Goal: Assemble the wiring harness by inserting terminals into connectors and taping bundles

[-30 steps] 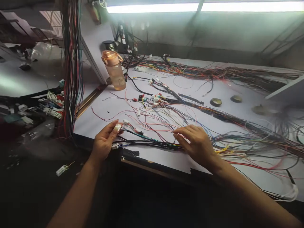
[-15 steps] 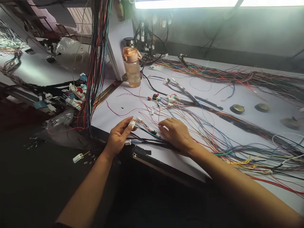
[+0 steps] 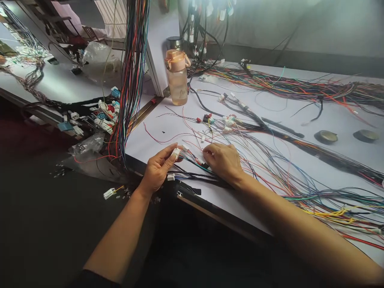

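Observation:
My left hand [image 3: 159, 168] pinches a white wire connector [image 3: 176, 152] between thumb and fingers at the table's near edge. Several thin wires run from the connector to the right, toward my other hand. My right hand [image 3: 224, 162] rests low over the wires with its fingers curled together; what is between the fingertips is too small to tell. Between the hands lie a smaller white connector [image 3: 185, 148] and a black connector [image 3: 205, 165], partly under the right fingers. Below them, another white connector [image 3: 171, 177] ends a black-taped wire branch.
An orange-lidded water bottle [image 3: 178, 82] stands at the back left. A hanging bundle of wires [image 3: 132, 76] drops beside the table's left edge. Loose wires [image 3: 288, 172] and a black-taped harness [image 3: 318, 152] spread rightward. Two round discs [image 3: 326, 137] sit at the right.
The view has shifted, so the scene sits further right. My right fingers have curled in more and come closer to my left hand. The left hand keeps its hold on the white connector.

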Demonstrator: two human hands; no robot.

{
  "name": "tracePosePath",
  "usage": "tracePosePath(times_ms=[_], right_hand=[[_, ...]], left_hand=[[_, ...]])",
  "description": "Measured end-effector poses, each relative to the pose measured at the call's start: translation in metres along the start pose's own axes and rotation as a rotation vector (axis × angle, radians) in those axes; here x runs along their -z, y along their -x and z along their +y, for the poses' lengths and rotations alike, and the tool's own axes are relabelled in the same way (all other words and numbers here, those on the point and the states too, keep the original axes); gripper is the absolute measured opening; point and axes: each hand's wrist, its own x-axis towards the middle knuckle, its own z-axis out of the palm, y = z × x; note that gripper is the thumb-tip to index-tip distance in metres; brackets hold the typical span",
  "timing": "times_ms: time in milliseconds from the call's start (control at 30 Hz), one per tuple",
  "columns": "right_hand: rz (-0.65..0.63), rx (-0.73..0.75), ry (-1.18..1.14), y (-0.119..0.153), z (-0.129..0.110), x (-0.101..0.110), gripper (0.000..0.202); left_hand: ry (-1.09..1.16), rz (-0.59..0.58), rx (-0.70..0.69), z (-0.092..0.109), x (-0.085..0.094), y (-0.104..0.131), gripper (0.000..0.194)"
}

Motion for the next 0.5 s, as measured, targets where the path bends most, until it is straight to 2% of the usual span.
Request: tracePosePath(times_ms=[167,300,500], right_hand=[[0.094,0.054,-0.261,0.001,0.001,0.001,0.015],[0.082,0.118,-0.399,0.004,-0.005,0.005,0.013],[0.039,0.175,-0.439,0.011,-0.009,0.01,0.014]], left_hand=[[0.027,-0.021,-0.007,0.0,0.001,-0.001,0.036],[-0.008,-0.042,-0.015,0.002,0.0,-0.001,0.029],[0.014,-0.045,-0.031,0.002,0.001,0.001,0.031]])
